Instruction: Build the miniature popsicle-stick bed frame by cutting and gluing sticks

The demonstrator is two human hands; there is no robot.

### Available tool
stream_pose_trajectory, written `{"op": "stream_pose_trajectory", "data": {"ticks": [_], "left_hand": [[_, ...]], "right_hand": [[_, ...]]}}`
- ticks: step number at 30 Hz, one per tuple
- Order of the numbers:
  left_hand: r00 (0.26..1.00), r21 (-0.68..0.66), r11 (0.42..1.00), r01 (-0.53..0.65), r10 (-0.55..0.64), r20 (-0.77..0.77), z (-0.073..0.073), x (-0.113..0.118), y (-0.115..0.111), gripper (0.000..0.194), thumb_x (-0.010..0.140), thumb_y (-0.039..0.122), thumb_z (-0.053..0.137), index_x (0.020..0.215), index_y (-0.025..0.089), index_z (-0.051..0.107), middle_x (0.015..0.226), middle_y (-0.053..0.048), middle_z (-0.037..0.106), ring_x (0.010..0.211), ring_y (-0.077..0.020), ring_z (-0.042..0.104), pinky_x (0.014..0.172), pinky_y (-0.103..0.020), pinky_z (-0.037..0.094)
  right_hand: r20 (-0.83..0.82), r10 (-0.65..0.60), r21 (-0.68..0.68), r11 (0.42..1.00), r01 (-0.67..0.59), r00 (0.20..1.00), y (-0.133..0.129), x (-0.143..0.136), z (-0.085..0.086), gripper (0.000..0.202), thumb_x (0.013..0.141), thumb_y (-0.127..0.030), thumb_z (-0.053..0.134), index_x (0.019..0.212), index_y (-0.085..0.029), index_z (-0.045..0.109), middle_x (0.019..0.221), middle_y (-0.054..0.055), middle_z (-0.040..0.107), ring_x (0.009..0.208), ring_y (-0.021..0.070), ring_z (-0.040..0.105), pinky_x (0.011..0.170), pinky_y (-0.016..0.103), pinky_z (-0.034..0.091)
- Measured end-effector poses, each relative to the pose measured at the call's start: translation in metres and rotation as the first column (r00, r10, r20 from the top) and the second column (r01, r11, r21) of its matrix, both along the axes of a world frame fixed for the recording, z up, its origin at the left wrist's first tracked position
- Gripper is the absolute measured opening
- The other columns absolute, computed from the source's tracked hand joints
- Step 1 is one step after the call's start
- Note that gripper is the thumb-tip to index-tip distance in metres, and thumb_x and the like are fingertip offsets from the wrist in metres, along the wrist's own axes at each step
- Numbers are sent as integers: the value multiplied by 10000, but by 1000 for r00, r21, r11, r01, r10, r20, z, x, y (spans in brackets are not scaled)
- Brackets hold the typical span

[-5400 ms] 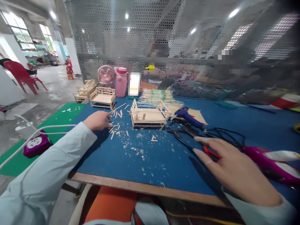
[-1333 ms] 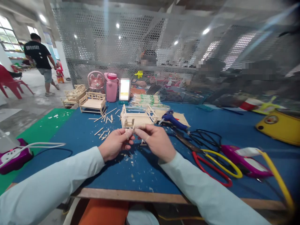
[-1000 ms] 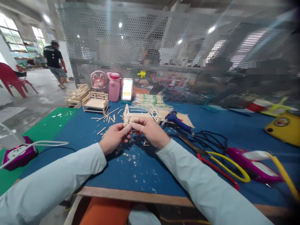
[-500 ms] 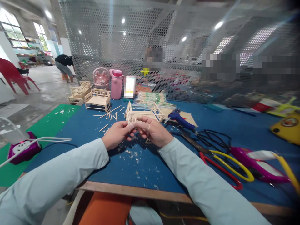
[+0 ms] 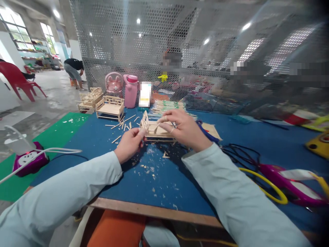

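Fingers pinched together, my left hand (image 5: 131,142) is at the left end of a small wooden stick frame (image 5: 161,133); what it pinches is too small to make out. Over the right part of that frame hangs my right hand (image 5: 182,128), its fingers bent and apart, with nothing clear between them. Part of the frame is hidden behind this hand. Loose sticks (image 5: 124,124) lie left of the frame, and a finished-looking stick bench (image 5: 110,108) stands behind them. A small stick piece (image 5: 166,155) lies in front.
A blue glue gun (image 5: 209,133) lies partly hidden behind my right hand. Yellow-handled scissors (image 5: 272,187), black cables and a purple power strip (image 5: 290,181) are at the right. A pink bottle (image 5: 131,92) and phone (image 5: 145,95) stand behind. A person bends at far left.
My right hand has moved right and up, away from my left hand, and its fingers have spread. My left hand stays pinched. The view has shifted slightly.
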State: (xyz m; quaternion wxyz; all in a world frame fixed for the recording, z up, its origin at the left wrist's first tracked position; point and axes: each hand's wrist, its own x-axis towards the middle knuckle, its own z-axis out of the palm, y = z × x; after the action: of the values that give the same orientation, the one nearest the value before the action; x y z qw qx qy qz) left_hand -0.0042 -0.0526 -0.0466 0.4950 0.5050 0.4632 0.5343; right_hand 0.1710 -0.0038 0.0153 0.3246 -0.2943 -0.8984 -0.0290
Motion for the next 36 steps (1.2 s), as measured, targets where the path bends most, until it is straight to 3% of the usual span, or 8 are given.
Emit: {"op": "stream_pose_trajectory", "data": {"ticks": [2,4,8,15,19,27,30,36], "left_hand": [[985,139,977,-160,167,-37,-1,-5,6,169,832,300,528,915,154,547,689,18,544,518,-57,447,462,-177,357],[965,304,929,-211,247,-86,2,-11,12,383,755,185,588,1125,171,490,913,-35,601,734,-102,538,604,-208,424],[945,517,855,41,135,-299,16,-21,26,790,594,45,648,1325,191,387,1265,-123,525,1096,-224,493,863,-320,414],[800,348,852,391,-127,-587,41,-27,46,916,617,138,672,1431,159,251,1052,-113,633,531,-78,474,543,-242,414],[726,349,825,444,-102,-680,52,-26,52,873,600,135,691,1392,126,323,937,-84,649,625,-112,542,626,-239,441],[445,231,778,584,-69,-893,66,-22,58,779,705,181,627,1395,134,269,939,-69,640,761,-142,577,704,-260,443],[426,264,765,587,-16,-905,64,-22,56,743,714,186,621,1381,138,297,941,-66,646,757,-140,580,687,-252,437],[487,311,803,508,30,-873,60,-21,51,705,721,201,616,1367,149,341,906,-52,655,725,-133,580,636,-234,418]], "right_hand": [[62,-27,37,999,25,998,12,1,2,155,822,-311,563,794,-224,688,906,73,635,901,222,544,839,397,395],[98,-27,30,999,24,995,20,0,1,167,824,-307,561,796,-213,696,899,78,640,894,222,549,830,393,402],[88,26,10,1000,-27,996,25,-6,-2,192,835,-300,541,788,-206,701,884,69,663,879,201,569,813,363,422],[48,137,-10,991,-136,989,21,-6,-4,187,834,-303,553,823,-212,716,902,71,661,861,184,578,791,352,438],[11,161,-27,987,-161,987,20,-7,-12,151,823,-269,577,854,-205,711,929,71,645,896,180,571,820,364,438],[-79,204,-99,972,-211,976,21,-10,-16,68,788,-215,603,761,-196,662,873,50,619,877,175,565,823,371,441],[-95,187,-134,971,-199,978,19,-9,-14,38,763,-189,595,771,-202,630,864,40,639,881,181,567,830,375,433],[-294,32,-186,978,-90,955,18,2,-14,407,651,-77,541,1040,-194,539,962,50,637,885,184,586,790,356,444]]}}
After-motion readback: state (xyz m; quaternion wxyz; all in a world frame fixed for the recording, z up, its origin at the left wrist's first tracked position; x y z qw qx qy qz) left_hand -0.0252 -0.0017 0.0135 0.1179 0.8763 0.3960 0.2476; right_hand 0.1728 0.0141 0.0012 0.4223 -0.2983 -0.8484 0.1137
